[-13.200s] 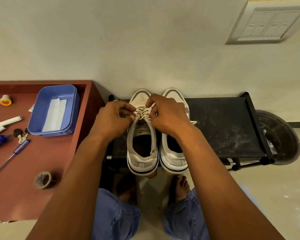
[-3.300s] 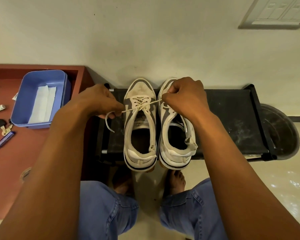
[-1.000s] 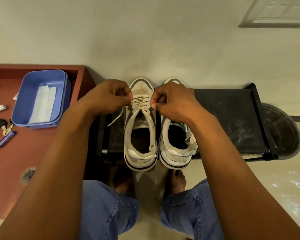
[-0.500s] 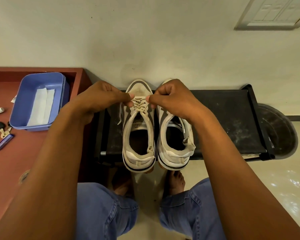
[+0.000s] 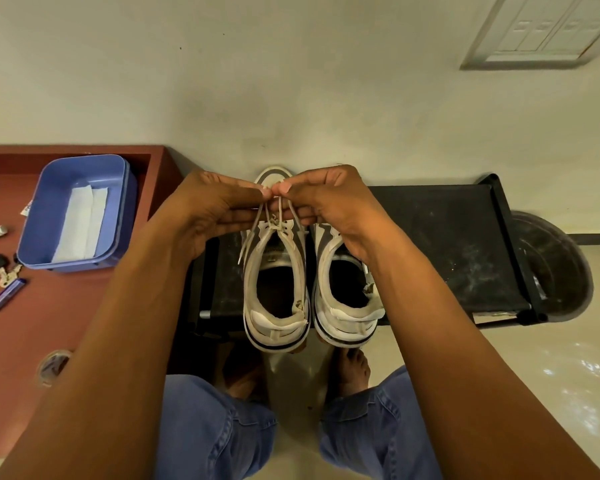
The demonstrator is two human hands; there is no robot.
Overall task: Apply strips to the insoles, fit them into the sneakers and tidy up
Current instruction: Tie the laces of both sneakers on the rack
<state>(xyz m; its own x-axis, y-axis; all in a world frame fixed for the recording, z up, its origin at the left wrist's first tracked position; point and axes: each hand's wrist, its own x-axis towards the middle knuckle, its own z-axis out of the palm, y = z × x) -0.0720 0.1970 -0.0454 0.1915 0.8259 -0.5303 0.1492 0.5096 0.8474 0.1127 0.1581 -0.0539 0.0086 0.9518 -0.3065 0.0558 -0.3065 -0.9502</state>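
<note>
Sneakers [image 5: 309,271] stood side by side on the black worktop [image 5: 447,244], apparently fitted, only lacing and tidying the tools left. Left hand [image 5: 215,216] and right hand [image 5: 329,202] each pinched a lace [image 5: 261,216] loop just above the left sneaker's tongue.

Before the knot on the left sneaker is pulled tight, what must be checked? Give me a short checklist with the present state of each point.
1. Both hands hold the lace: left hand and right hand pinch the lace above the left sneaker. Ok.
2. Sneaker stands flat on the black rack. Ok.
3. Insole seated inside: opening too dark. Cannot tell.
4. Right sneaker laced and tied: hidden under the right hand. Cannot tell.
5. Tidying done: blue tray and screwdriver lie on the red table. Not ok.
</note>
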